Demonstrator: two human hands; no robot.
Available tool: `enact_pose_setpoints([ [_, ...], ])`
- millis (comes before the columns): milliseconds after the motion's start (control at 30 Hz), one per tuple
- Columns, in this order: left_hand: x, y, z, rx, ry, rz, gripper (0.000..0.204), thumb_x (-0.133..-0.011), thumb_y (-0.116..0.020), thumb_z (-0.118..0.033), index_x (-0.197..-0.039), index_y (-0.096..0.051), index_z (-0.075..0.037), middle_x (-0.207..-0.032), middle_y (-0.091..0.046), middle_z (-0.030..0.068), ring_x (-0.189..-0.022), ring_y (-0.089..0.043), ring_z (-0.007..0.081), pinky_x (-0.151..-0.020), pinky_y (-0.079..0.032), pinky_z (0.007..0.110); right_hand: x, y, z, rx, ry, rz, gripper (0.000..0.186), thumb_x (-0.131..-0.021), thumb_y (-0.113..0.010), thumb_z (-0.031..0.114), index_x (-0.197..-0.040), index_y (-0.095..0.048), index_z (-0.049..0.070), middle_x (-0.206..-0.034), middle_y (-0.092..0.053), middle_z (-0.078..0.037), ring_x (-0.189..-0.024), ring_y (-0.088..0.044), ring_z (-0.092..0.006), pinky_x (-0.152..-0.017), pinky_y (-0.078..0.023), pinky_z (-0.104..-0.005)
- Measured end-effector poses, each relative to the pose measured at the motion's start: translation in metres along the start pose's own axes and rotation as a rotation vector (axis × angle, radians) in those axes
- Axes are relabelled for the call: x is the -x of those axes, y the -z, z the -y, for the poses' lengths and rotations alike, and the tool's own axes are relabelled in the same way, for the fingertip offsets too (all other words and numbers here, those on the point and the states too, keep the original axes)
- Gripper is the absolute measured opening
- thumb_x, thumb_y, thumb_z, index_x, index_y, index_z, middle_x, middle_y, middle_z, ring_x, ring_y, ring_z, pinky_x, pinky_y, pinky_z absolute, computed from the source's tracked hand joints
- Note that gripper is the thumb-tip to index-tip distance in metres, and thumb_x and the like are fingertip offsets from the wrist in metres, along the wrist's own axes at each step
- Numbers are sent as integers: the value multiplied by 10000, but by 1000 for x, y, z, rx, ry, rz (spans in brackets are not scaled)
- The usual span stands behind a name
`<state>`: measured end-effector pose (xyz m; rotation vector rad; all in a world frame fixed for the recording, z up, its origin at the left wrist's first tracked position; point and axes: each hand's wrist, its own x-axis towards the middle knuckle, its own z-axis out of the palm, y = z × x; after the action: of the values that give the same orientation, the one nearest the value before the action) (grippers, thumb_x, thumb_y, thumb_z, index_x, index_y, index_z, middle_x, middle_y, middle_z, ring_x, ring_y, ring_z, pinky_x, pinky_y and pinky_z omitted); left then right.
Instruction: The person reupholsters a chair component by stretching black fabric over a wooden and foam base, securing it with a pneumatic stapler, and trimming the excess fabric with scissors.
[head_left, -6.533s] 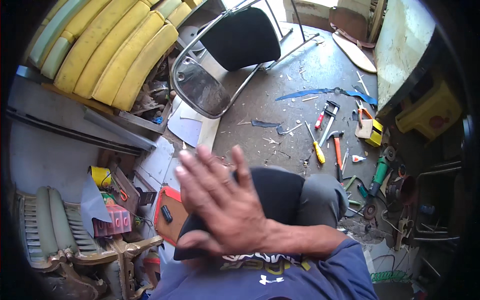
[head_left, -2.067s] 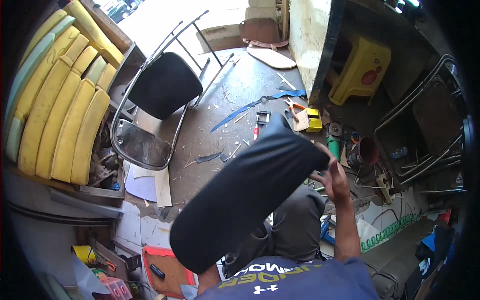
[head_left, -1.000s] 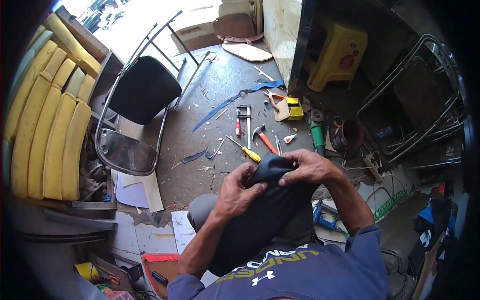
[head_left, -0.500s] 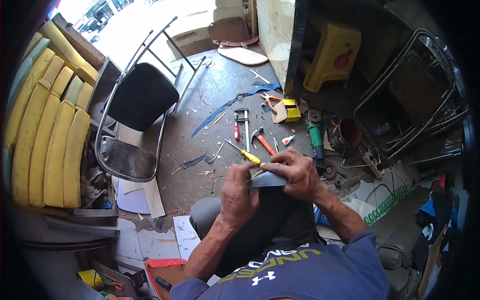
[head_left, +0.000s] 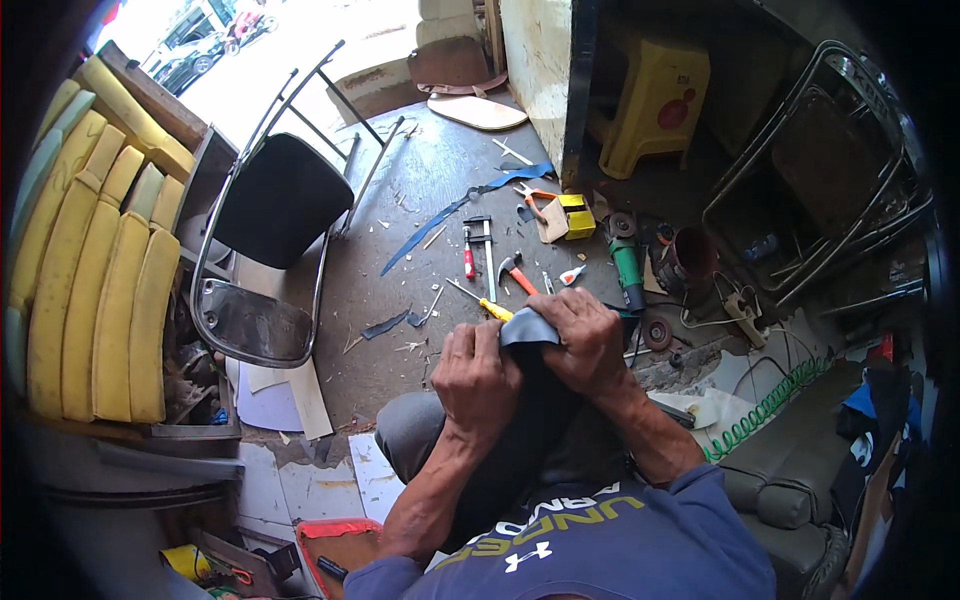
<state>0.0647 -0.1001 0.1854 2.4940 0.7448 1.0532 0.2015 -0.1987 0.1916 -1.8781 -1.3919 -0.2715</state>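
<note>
Left hand [head_left: 474, 385] and right hand [head_left: 586, 340], fingers curled closed, grip a black fabric piece [head_left: 538, 385] by its grey edge [head_left: 529, 328], near a slim yellow-handled screwdriver [head_left: 494, 309].

Yellow stool [head_left: 652, 100] — green angle grinder [head_left: 627, 272]

From my left hand [head_left: 475, 390], the yellow-handled metal screwdriver [head_left: 489, 305] lay at twelve o'clock, the green cylindrical angle grinder [head_left: 627, 268] at two, the black-seated tubular metal chair [head_left: 285, 205] at ten.
</note>
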Motion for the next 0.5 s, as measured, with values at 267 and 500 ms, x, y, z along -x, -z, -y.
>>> enact_pose_setpoints([
  [267,-21,8,14,367,431,355,163,-933,-637,-134,-895,-713,5,-780,-691,78,-638,-651,249,-602,-491,386,-13,2,-5,-264,-359,165,236,-827,-674,119,-1014,-775,18,-874,-741,-187,-788,-732,-343,-746,-561,-411],
  [500,-31,31,22,1033,891,906,452,-1036,-627,-465,-1023,-717,-22,-785,-652,-40,-609,-531,15,-539,-418,212,-61,18,-34,-567,-624,990,425,-879,-767,431,-836,-777,8,-646,-628,3,-589,-555,-85,-539,-403,-300],
])
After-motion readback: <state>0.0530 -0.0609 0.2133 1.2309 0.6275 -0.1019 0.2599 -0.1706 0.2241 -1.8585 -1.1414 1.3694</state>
